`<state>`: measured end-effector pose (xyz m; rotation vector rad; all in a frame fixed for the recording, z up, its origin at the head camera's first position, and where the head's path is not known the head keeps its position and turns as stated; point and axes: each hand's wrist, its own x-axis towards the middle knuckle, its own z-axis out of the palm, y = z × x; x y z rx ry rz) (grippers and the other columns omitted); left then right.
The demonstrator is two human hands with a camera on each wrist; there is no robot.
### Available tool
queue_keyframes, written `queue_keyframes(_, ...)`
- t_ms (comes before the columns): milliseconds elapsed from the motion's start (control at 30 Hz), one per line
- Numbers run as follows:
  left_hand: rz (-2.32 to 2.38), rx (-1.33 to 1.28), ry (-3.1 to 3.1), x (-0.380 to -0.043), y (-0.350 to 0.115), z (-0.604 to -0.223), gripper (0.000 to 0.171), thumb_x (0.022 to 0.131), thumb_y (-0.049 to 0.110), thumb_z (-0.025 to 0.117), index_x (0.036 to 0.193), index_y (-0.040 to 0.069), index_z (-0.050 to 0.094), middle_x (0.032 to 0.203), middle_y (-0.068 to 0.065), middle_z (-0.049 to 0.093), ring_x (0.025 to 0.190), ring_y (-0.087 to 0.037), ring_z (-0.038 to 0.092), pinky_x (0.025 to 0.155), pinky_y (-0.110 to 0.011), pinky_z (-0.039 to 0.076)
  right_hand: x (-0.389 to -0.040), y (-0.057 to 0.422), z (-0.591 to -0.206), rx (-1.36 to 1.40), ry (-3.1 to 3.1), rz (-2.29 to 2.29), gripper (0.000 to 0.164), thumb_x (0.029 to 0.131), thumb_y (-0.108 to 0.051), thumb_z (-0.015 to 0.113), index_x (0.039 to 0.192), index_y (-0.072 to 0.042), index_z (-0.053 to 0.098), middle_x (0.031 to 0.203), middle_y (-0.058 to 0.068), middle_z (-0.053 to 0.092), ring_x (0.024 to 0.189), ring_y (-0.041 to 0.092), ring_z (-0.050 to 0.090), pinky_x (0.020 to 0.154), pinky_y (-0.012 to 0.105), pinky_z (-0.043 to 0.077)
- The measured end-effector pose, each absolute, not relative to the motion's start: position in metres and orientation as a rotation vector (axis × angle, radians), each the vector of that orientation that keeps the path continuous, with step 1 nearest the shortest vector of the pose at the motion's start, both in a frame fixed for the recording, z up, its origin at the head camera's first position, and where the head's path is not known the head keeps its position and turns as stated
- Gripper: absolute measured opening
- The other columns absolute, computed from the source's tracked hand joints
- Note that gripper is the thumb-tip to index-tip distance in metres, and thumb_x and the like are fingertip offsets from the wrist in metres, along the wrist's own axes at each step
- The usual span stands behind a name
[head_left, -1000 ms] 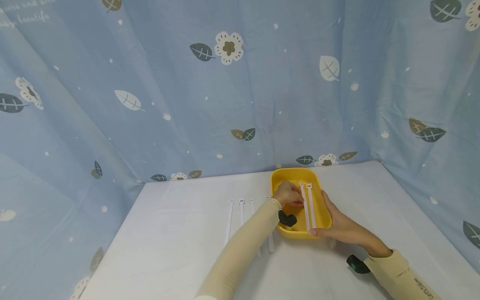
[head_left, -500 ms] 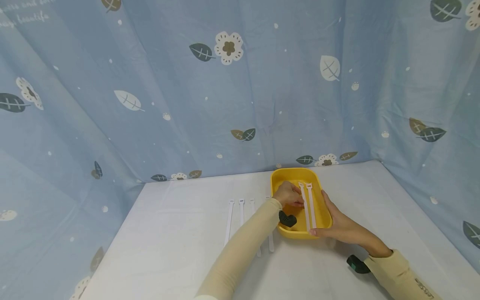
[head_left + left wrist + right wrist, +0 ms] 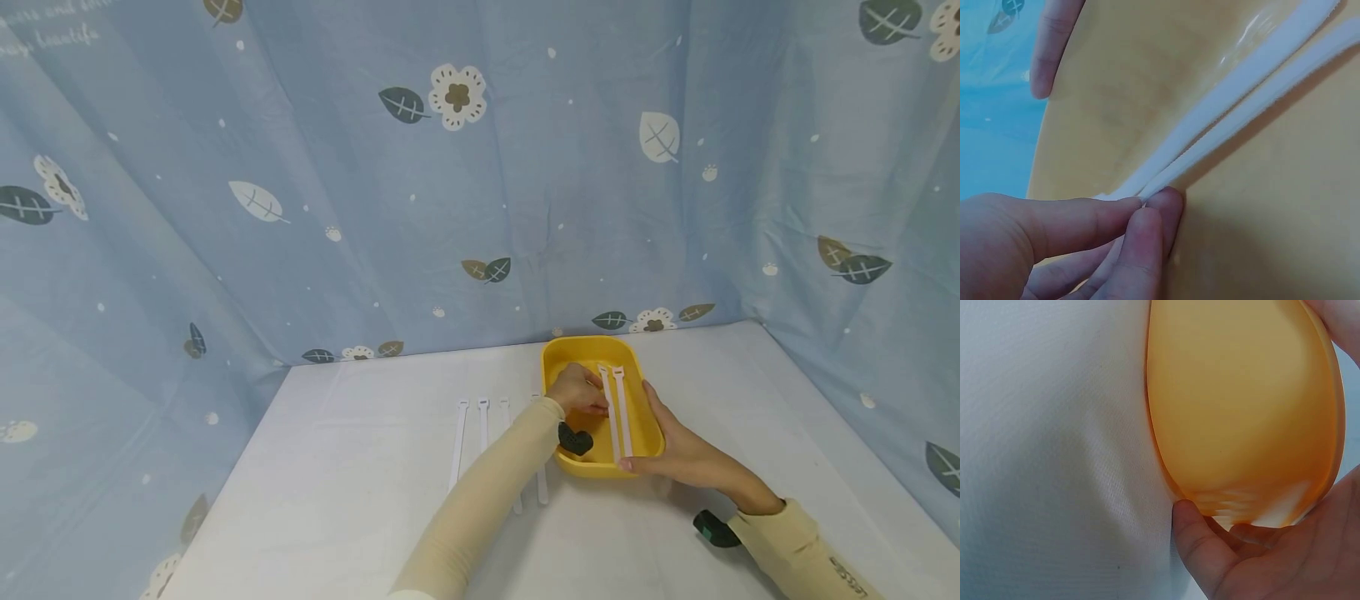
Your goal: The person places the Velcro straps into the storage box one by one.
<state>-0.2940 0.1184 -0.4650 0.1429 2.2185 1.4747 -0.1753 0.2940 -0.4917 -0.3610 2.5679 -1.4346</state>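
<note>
In the head view, a yellow tray [image 3: 596,472] stands at the back right of the table. Two white hook-and-loop cable ties [image 3: 624,417] lie side by side in it, their slotted heads toward the back. My left hand [image 3: 576,390] reaches inside and pinches the left tie [image 3: 1260,100] between thumb and fingertips, while the other tie [image 3: 1210,103] runs close beside it. My right hand [image 3: 678,446] grips the tray's near right corner, thumb on the front rim and fingers along the right side. In the right wrist view, its fingers [image 3: 1200,540] touch the yellow wall [image 3: 1241,412].
Several more white ties [image 3: 456,446] lie roughly parallel on the white tabletop [image 3: 330,500] left of the tray, partly hidden by my left sleeve [image 3: 480,508]. Dark wrist devices [image 3: 575,439] sit on both arms. A blue patterned curtain [image 3: 375,208] surrounds the table's back and sides.
</note>
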Motion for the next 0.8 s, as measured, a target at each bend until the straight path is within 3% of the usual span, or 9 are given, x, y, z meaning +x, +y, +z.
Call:
queue_keyframes(233,1.461,0.149,2.262,-0.2896,0.1211,-0.4651,0.033,0.086,-0.012,0.074,0.117,-0.008,0.067,0.096,-0.025,0.078,0.091,-0.037,0.079,0.079,-0.036,0.065,-0.1754,0.2936,-0.4902,-0.355,2.578,-1.42,0.128,0.086,-0.032,0.08,0.163,-0.009,-0.021,0.171,0.03,-0.006,0.154,0.056,0.011,0.112,0.085,0.022)
queue_keyframes(500,1.441,0.166,2.285,-0.2899,0.1214,-0.4663,0.034,0.085,-0.011,0.075,0.119,-0.007,0.067,0.095,-0.024,0.078,0.089,-0.036,0.079,0.077,-0.034,0.066,-0.1757,0.2942,-0.4914,-0.356,2.573,-1.425,0.128,0.087,-0.031,0.08,0.163,-0.009,-0.02,0.172,0.029,-0.007,0.155,0.056,0.008,0.113,0.085,0.018)
queue_keyframes(800,1.433,0.174,2.279,-0.2911,0.12,-0.4668,0.038,0.085,-0.011,0.075,0.122,-0.007,0.068,0.095,-0.024,0.078,0.089,-0.036,0.079,0.075,-0.034,0.066,-0.1765,0.2946,-0.4904,-0.365,2.591,-1.4,0.129,0.086,-0.03,0.081,0.163,-0.008,-0.02,0.17,0.032,-0.005,0.153,0.059,0.011,0.111,0.084,0.024)
